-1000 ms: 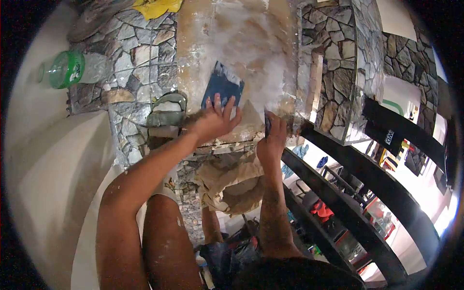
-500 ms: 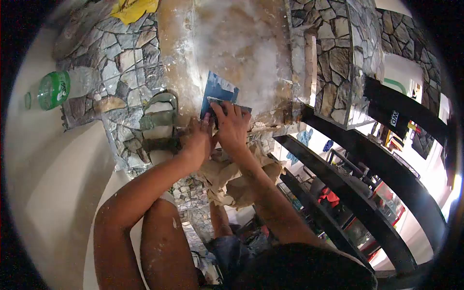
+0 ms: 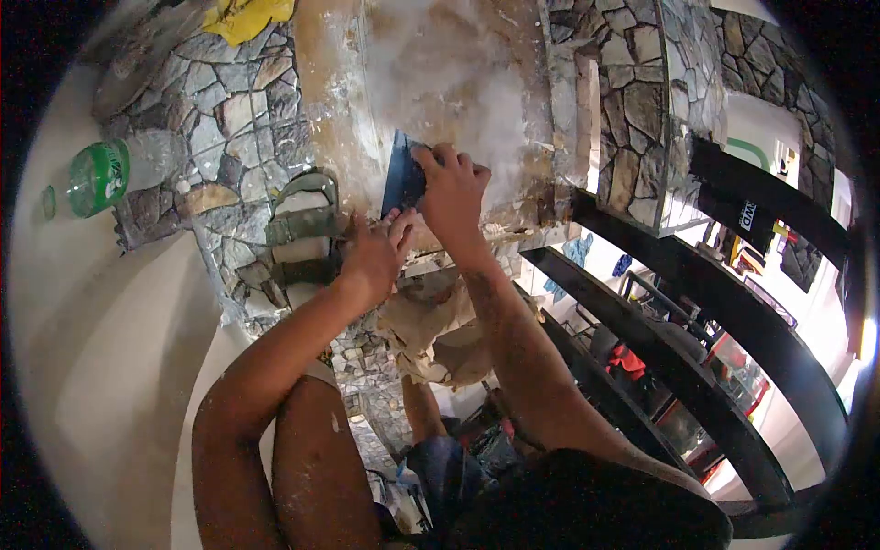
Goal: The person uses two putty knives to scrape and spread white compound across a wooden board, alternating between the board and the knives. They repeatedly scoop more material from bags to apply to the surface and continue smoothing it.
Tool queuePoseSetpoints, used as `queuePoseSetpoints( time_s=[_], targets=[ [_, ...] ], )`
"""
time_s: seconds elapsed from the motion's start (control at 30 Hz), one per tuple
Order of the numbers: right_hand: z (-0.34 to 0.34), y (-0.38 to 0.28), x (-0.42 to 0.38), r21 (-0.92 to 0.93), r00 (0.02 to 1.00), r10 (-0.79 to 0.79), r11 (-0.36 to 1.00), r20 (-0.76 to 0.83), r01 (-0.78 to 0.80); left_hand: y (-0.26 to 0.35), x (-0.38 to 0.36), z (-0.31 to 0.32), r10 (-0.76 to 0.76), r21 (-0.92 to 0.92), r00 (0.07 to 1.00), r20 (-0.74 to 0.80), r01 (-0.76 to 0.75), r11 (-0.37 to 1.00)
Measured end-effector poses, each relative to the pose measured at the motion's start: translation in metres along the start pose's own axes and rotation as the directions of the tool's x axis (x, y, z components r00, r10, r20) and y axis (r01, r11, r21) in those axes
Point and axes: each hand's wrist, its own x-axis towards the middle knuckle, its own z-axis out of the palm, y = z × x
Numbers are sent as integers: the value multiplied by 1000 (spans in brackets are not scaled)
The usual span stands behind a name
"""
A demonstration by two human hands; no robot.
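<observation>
Edges: the smeared board (image 3: 422, 64) stretches ahead beyond our hands; its near edge lies just below them.
Blue blade (image 3: 401, 174): tilted over the board's near part, between our hands.
Left hand (image 3: 374, 252): fingers closed on the blade's near end.
Right hand (image 3: 456, 188): fingers bent against the blade's right side; we cannot tell what its palm holds.
Count: two hands, one bottle (image 3: 110, 176), one sandal (image 3: 305, 225).
Around us: sandal close left of our left hand, black slats (image 3: 642, 240) bounding the right.
</observation>
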Motion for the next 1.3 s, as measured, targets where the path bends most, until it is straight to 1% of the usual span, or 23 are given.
queuePoseSetpoints(
  time_s=[0.1, 0.2, 0.23, 0.33, 0.37, 0.47, 0.5, 0.6, 0.63, 0.7, 0.77, 0.8, 0.83, 0.87, 0.9, 0.93, 1.0, 1.03, 1.1, 1.13, 1.17, 1.27, 1.3],
  targets=[
    [3, -7, -35, -103, 995, -93, 991, -33, 90, -14, 3, -3, -60, -39, 996, -65, 58, 998],
    [13, -8, -43, -85, 997, -48, 995, 61, 54, 4, -6, 14, -86, -130, 993, -75, 75, 989],
    [1, -15, -22, -111, 998, -68, 991, 14, 69, 4, -5, 9, -77, -133, 996, -34, 72, 989],
    [4, -17, 25, -9, 999, -8, 1000, 48, 8, -4, -2, 0, -18, -158, 998, 61, 27, 987],
    [5, -17, 18, -68, 997, -34, 997, 72, 39, -8, -2, -3, -8, -187, 999, 33, 14, 982],
    [10, -26, -40, -103, 992, -23, 994, 123, 35, -13, -5, 0, -14, -250, 999, -33, 5, 968],
    [12, -26, -43, -97, 996, -21, 995, 82, 29, -12, -7, -3, -30, -259, 999, -39, 19, 966],
    [13, -19, 3, -9, 999, -32, 999, -16, 32, -2, -10, -5, -44, -302, 998, -41, 30, 953],
    [13, -16, 22, 83, 1000, -3, 997, 4, 3, -2, -8, -5, -50, -322, 998, -35, 36, 946],
    [10, -23, 15, 4, 1000, 3, 1000, 27, -3, -6, -5, 1, -62, -362, 996, -67, 34, 932],
    [10, -28, -22, -32, 996, -4, 999, 90, 7, -11, -3, -23, -30, -326, 986, 166, 84, 942],
    [15, -29, -24, -72, 999, -25, 997, 35, 27, -12, -2, -31, -17, -309, 959, 283, 108, 945],
    [17, -30, -31, -112, 999, -39, 993, -5, 39, -7, -1, -13, -150, -399, 973, 173, 208, 893],
    [19, -29, -43, -155, 998, -46, 987, -35, 40, 0, 0, 6, -120, -377, 985, 121, 158, 913],
    [13, -28, -29, -153, 999, 3, 988, 41, 3, 3, 1, 14, -91, -349, 994, 64, 108, 931],
    [8, -24, -8, -103, 1000, 14, 995, 23, -12, 2, 4, 15, -71, -313, 998, 0, 67, 947],
    [3, -15, 26, 1, 999, 35, 999, -20, -35, -1, 6, 6, -44, -313, 998, 47, 56, 948],
    [6, -15, 23, -117, 999, 46, 992, 27, -43, -4, 6, 0, -30, -310, 997, 68, 50, 949],
    [10, -17, -19, -97, 999, -28, 995, -22, 26, 7, 13, 26, -175, -238, 983, -55, 157, 959],
    [13, -20, -37, -84, 997, -67, 994, -41, 63, 5, 14, 21, -125, -220, 990, 68, 137, 966],
    [16, -23, -48, -97, 998, -48, 994, -42, 43, 2, 15, 16, -73, -209, 979, 190, 113, 971],
    [15, -13, -13, -115, 998, -40, 993, -44, 34, 0, 2, -5, -78, -225, 995, 64, 91, 970],
    [14, -8, 11, -142, 994, -20, 990, -105, 5, 1, 2, 1, -66, -232, 997, -37, 56, 971]
  ],
)
